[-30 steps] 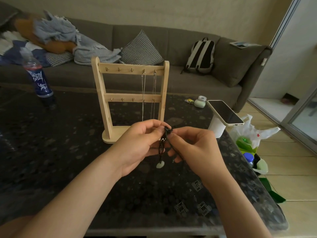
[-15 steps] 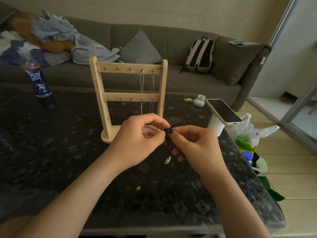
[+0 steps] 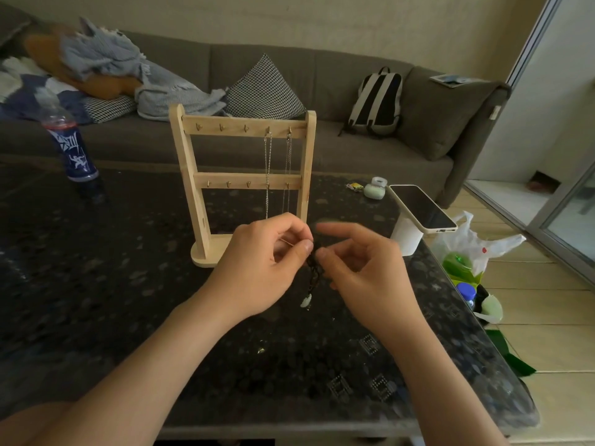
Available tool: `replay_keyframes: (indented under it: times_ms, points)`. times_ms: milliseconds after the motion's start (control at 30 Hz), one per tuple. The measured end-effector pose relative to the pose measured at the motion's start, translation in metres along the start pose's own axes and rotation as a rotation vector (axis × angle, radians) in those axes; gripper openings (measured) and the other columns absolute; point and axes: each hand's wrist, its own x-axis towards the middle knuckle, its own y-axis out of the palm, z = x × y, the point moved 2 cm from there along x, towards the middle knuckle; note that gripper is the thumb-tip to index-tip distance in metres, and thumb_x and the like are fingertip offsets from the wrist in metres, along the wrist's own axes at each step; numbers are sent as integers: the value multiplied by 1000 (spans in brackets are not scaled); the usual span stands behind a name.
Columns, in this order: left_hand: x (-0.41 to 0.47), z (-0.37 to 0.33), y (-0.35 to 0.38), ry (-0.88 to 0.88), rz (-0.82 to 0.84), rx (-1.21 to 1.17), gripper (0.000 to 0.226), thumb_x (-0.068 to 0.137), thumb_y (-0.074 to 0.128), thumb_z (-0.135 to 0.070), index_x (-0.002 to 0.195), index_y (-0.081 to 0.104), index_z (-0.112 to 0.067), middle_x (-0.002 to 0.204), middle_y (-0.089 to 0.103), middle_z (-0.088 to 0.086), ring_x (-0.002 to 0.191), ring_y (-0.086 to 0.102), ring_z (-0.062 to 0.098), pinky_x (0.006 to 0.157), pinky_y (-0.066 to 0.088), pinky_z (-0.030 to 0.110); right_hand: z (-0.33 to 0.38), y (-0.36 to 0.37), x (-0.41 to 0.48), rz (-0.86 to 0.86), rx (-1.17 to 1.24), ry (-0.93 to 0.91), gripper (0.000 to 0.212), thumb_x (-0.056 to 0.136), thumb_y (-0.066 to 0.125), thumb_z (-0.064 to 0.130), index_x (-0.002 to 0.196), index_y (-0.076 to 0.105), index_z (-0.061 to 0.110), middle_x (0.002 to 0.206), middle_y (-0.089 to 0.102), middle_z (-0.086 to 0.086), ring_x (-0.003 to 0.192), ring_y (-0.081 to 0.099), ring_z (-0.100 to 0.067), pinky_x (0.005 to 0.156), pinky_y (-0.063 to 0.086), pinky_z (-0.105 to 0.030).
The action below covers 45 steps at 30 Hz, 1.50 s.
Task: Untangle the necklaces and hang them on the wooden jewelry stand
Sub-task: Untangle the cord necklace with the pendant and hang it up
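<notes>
A wooden jewelry stand (image 3: 190, 162) with two hook rails stands on the dark table. Two silver chain necklaces (image 3: 267, 175) hang from the right-hand hooks of its top rail. In front of the stand, my left hand (image 3: 257, 268) and my right hand (image 3: 360, 272) pinch a black cord necklace (image 3: 313, 272) between thumb and fingers. The cord is bunched and dangles down, with a pale green pendant (image 3: 306, 300) at its lower end just above the table. My right index finger is stretched out and blurred.
A blue-labelled bottle (image 3: 72, 149) stands at the table's far left. A phone (image 3: 421, 207) rests on a white block at the right edge, near a small green case (image 3: 375, 189). A plastic bag (image 3: 467, 249) sits on the floor. Behind is a grey sofa with a backpack (image 3: 376, 101).
Both hands have shifted slightly while working the cord. My right index finger has lifted and straightened. The pendant swung a little and hangs lower.
</notes>
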Motion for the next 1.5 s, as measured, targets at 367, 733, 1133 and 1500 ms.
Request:
replay_keyframes:
  times_ms: [367,733,1133,1500]
  points:
    - [2,-2,-1,-569,104,-740,19,105,63,-16,118,73,-6,109,80,13,104,79,27,99,60,49,4,0,-3,-17,255,52,9,92,81,10,99,83,15,83,81,0,68,75,-9,57,53,-15]
    - [0,-4,5,-400,28,-350,15,107,61,-22,117,72,-23,108,77,-4,102,74,4,86,64,26,1,4,-5,-5,400,207,5,95,76,6,94,81,4,73,76,-14,54,62,-11,50,47,-17]
    - [-2,-3,12,-364,3,-201,16,108,58,-29,116,73,-30,104,75,-12,101,72,6,92,61,28,-4,9,-2,76,417,261,12,103,65,13,104,69,2,83,77,-15,60,53,-13,54,43,-19]
    - [3,-9,18,-704,91,-1143,22,105,46,-6,120,61,-10,82,59,9,61,57,20,58,49,31,1,14,-2,192,422,307,9,105,58,15,99,63,11,81,75,-12,78,43,-23,66,36,-32]
